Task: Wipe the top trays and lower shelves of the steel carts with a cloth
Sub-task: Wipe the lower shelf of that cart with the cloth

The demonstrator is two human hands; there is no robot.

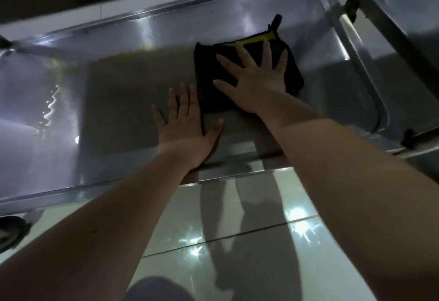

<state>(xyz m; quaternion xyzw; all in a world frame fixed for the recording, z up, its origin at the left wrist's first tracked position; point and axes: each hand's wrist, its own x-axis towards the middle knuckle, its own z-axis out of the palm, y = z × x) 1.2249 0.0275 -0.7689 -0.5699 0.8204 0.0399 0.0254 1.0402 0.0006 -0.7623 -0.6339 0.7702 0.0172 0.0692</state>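
A dark cloth point(209, 87) with a yellow edge and a small loop lies flat on the steel cart's lower shelf point(118, 101), right of its middle. My right hand point(256, 79) presses down on the cloth with fingers spread and straight. My left hand point(185, 120) lies flat on the bare steel just left of the cloth, fingers straight, with its thumb by the cloth's near edge.
The shelf has a raised rim point(133, 13) all round. A steel leg point(356, 46) stands at the right, and a second cart's shelf point(413, 3) lies beyond it. A caster wheel point(11, 231) sits at the lower left. Glossy floor tiles point(237, 241) are below.
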